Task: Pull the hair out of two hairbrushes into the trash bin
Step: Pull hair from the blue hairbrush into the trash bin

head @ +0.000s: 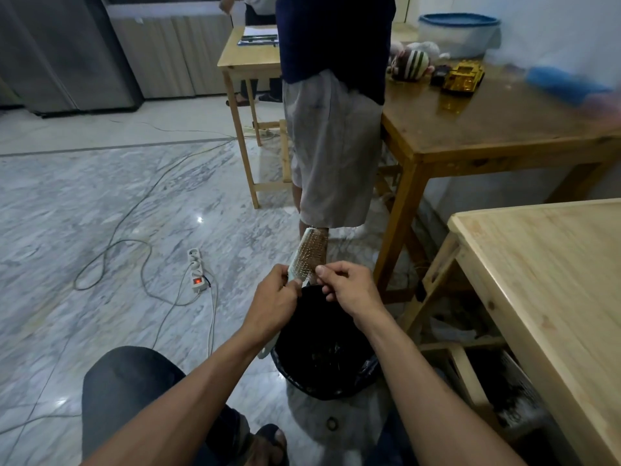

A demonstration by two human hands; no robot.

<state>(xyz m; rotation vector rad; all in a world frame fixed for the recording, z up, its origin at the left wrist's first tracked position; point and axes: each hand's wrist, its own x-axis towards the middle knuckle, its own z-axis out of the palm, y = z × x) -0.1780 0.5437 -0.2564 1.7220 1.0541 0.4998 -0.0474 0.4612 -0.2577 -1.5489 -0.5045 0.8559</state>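
Left hand (274,294) grips the hairbrush (311,255); right hand (349,287) fingers pinch at its bristles, above the black-lined trash bin (322,358) holding dark clumps

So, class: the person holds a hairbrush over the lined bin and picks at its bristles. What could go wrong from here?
1. The hairbrush head reaches past the far rim of the trash bin, so hair pulled by the right hand may land on the floor.
2. The left hand grips only the brush's lower part; a hard tug could twist it loose.
3. The power strip and cables lie close by, a likely trip hazard.
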